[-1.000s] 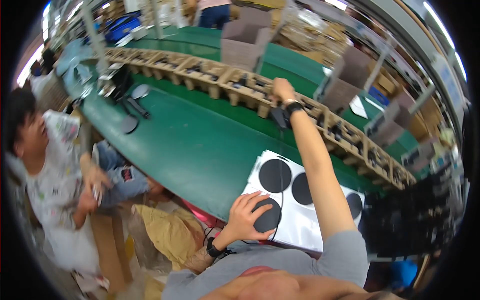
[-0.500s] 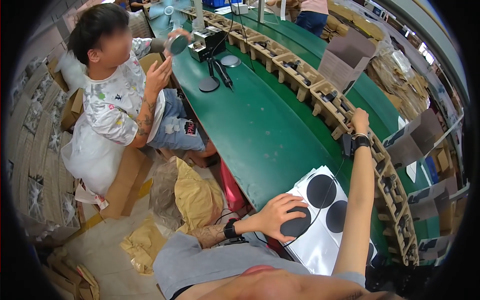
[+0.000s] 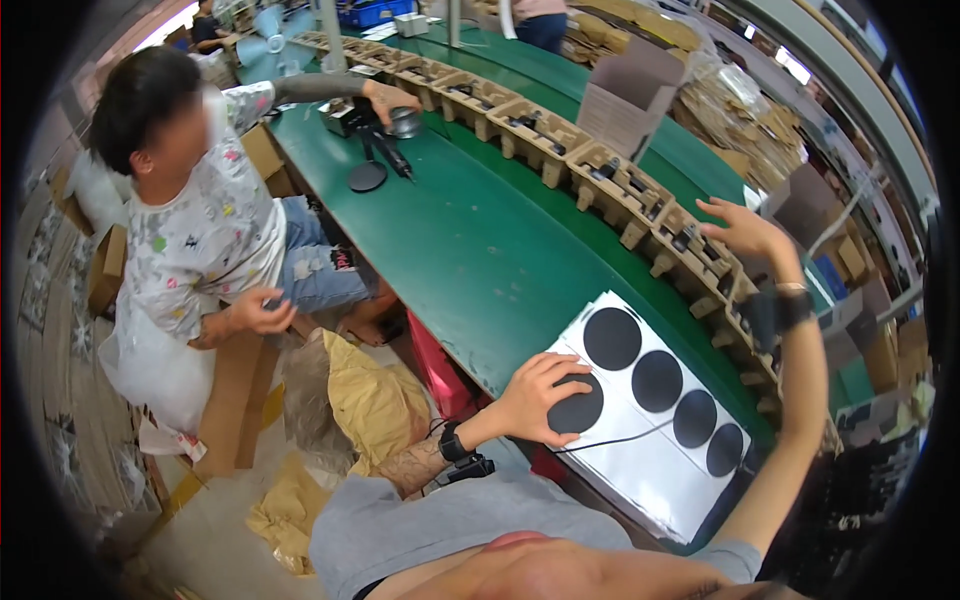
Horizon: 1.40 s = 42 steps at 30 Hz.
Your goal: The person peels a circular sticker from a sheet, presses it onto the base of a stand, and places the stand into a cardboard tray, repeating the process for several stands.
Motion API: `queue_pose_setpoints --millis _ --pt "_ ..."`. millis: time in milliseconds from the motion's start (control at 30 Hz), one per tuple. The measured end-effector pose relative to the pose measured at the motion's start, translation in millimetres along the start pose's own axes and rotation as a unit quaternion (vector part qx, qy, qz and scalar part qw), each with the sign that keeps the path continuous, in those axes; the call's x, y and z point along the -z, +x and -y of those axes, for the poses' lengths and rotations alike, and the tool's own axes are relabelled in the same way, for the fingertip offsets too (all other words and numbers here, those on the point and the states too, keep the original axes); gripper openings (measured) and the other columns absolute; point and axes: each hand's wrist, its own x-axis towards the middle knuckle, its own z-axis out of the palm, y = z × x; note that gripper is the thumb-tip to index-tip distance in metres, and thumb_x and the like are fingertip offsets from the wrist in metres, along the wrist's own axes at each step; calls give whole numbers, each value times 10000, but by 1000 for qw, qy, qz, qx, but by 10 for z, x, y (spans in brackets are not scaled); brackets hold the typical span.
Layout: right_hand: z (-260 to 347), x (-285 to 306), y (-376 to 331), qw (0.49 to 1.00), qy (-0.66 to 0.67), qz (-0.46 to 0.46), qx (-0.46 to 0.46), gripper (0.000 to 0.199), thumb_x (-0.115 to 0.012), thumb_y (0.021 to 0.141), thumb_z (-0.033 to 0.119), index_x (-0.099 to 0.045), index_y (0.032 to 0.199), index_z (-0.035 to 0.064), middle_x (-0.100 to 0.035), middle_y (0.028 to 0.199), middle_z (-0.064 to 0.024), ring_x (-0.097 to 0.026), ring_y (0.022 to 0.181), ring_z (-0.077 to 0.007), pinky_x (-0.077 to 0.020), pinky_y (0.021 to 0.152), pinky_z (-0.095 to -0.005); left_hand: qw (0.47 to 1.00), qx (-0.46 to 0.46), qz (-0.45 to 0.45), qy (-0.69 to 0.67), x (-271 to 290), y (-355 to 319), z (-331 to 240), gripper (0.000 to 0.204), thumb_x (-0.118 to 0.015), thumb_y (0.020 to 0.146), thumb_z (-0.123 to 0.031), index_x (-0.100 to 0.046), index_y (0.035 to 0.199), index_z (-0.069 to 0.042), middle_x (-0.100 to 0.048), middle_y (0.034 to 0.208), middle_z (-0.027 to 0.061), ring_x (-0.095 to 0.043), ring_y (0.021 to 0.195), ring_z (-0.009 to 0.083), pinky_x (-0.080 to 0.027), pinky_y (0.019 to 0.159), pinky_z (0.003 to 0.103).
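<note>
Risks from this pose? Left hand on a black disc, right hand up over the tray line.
1. The left hand presses the nearest black disc on the white sheet, which overhangs the green table edge; a push might slide it off.
2. The right hand hovers over the cardboard trays; reaching without looking might knock one askew.
3. A thin cable crosses the sheet near the left hand and could snag.

— What sort of place is this?
— A factory packing line. A long green conveyor belt [image 3: 480, 250] carries a row of moulded pulp trays [image 3: 620, 190] past seated workers.
— Anything else?
— Cardboard boxes [image 3: 640, 90] stacked along the far side, brown packing paper [image 3: 375, 400] on the floor, and a fan [image 3: 268, 25] at the far end.
</note>
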Motion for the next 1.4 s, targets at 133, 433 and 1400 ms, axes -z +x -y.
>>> queue_pose_setpoints --millis 133,433,1400 --pt "924 597 -1357 988 71 98 -93 594 -673 883 262 -468 1401 54 -585 1275 -220 -554 1177 -367 -426 996 -390 1000 13 -5 -3 85 -132 25 524 -790 558 -398 -682 993 -128 -624 1187 82 -568 1145 322 -429 943 471" --pt "1389 604 -3335 901 -53 -45 -428 429 -482 924 7 -544 1340 94 -655 1163 -151 -597 944 -374 -473 875 -369 997 -34 59 34 459 -324 262 566 -752 591 -359 -666 1051 -42 -596 1272 170 -523 1198 388 -384 1020 494" --pt "168 -1254 -3617 882 51 196 -426 761 -889 545 455 -652 1015 -94 -683 947 -231 -660 937 -371 -539 801 -400 993 -3 90 75 734 -353 187 468 -717 588 -242 -688 1001 -23 -616 1269 173 -518 1197 381 -393 1016 472"
